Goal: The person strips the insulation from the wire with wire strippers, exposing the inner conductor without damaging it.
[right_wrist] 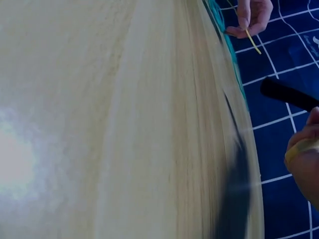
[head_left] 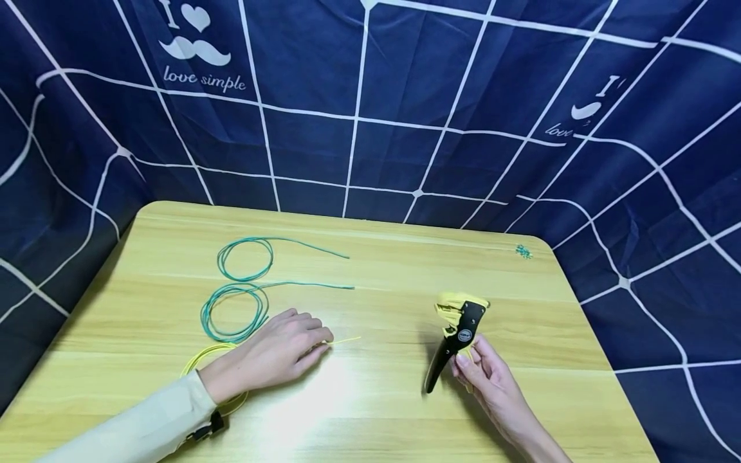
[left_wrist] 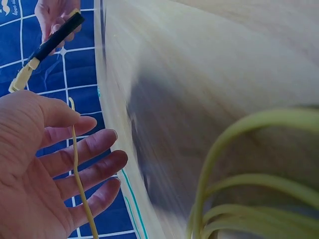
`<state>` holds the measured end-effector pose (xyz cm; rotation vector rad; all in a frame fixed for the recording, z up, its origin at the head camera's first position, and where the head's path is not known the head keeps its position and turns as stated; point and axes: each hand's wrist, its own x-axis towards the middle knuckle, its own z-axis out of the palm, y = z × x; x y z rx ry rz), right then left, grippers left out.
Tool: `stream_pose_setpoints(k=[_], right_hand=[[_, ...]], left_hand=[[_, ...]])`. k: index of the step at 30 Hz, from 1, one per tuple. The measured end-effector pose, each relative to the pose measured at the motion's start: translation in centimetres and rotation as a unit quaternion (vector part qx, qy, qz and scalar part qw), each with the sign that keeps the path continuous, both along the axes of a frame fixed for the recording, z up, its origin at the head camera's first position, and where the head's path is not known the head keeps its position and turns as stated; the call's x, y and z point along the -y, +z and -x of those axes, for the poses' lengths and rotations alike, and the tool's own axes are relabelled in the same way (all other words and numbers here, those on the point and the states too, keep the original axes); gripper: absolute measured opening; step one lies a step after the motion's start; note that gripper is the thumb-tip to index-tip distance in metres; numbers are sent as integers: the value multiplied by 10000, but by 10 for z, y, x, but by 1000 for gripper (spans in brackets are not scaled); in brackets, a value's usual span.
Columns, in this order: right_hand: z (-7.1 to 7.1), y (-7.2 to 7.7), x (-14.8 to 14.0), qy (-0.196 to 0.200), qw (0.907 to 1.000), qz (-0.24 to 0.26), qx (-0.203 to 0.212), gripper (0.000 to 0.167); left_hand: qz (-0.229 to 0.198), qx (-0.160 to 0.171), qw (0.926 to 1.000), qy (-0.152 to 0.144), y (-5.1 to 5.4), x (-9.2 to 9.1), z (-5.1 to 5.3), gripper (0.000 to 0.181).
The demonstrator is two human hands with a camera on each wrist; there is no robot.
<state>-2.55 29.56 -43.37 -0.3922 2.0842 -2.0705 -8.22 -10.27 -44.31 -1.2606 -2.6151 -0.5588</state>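
Below centre, yellow wire [head_left: 347, 339] is pinched by the left grip [head_left: 292, 344] — not yet touched by the stripper [head_left: 465, 325] held by the right grip [head_left: 492, 386]; teal coils [head_left: 246, 281] seem finished.

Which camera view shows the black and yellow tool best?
The head view. Nearly the whole tool shows there, the right hand covering only part. The left wrist view has it smaller, near the upper left corner; the right wrist view catches mainly its black handle, cut off by the right edge.
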Motion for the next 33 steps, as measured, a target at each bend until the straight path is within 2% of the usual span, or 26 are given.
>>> stream_pose_setpoints(k=[3,5,7,10,14,18,22,25,27,29,33], right_hand=[[-1,2,6,-654,9949,-752,175,44],[-1,4,9,-964,9891,-1069,296,42],[0,4,11,-1091,9860,-1196,391,37],[1,5,13,-1046,9844,-1375,340,30],[4,5,14,-575,9883,-1395,204,26],[9,4,16,95,9948,-1005,145,26],[13,3,16,356,9955,-873,-22,22],[16,1,17,522,9956,-762,-126,21],[18,0,18,760,9958,-489,-124,22],[20,0,20,1109,9938,16,30,25],[20,0,27,1723,9794,956,437,30]], left_hand=[[-71,-97,9999,-26,0,0,-1,6],[-124,-173,9998,-66,0,0,-1,7],[-159,-198,9996,-100,0,0,-1,9],[-138,-133,9998,-81,1,0,-2,15],[-114,44,9999,-11,2,1,-4,28],[-329,236,9991,-85,2,0,-5,39],[-680,594,9956,-235,1,-1,-6,46],[-810,742,9935,-288,1,-1,-7,47],[-831,738,9934,-289,0,-1,-7,47],[-840,684,9936,-313,0,-1,-8,46],[-802,563,9947,-322,-1,-1,-10,45]])
